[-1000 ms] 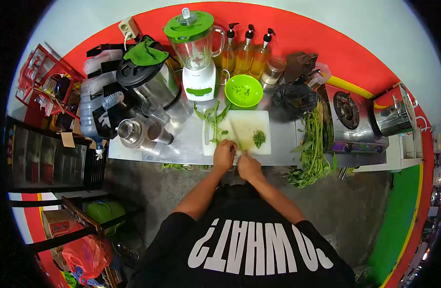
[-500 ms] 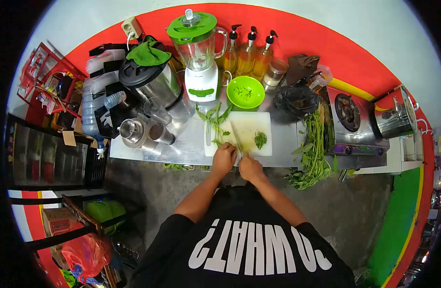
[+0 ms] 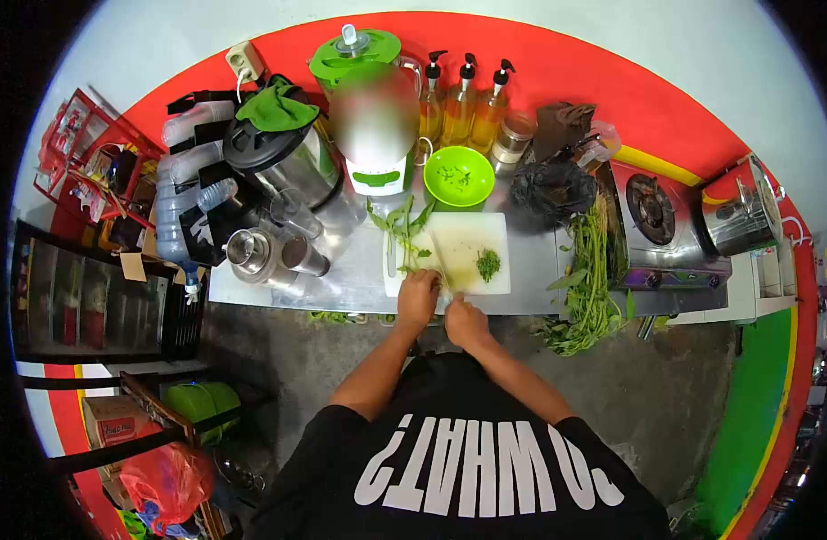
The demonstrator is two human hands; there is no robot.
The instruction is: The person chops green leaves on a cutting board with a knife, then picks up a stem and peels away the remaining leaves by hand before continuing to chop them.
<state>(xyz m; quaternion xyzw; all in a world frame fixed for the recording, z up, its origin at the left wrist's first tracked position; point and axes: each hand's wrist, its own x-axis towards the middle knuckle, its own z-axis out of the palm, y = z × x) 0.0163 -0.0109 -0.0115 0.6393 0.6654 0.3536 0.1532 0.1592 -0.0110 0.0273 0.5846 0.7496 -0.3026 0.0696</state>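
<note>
My left hand (image 3: 419, 297) is closed on the stems of leafy greens (image 3: 402, 231) at the lower left of the white cutting board (image 3: 493, 228). My right hand (image 3: 467, 321) is wrapped round the handle of a knife (image 3: 442, 261), whose blade points away from me across the board, beside the left fingers. A small pile of chopped greens (image 3: 488, 264) lies on the board's right part. Behind the board sits a bright green bowl (image 3: 459, 176) with some cut green bits inside.
A blender (image 3: 377, 171), partly blurred, stands behind the board beside pump bottles (image 3: 458, 112). Glass cups and a steel container (image 3: 319, 166) are at left. Right of the board are a black plastic bag (image 3: 555, 187), long green stalks (image 3: 589, 288) and a gas stove (image 3: 652, 216).
Both hands have shifted very slightly, with my right hand a little lower and the knife turned slightly. The greens and the chopped pile look unchanged.
</note>
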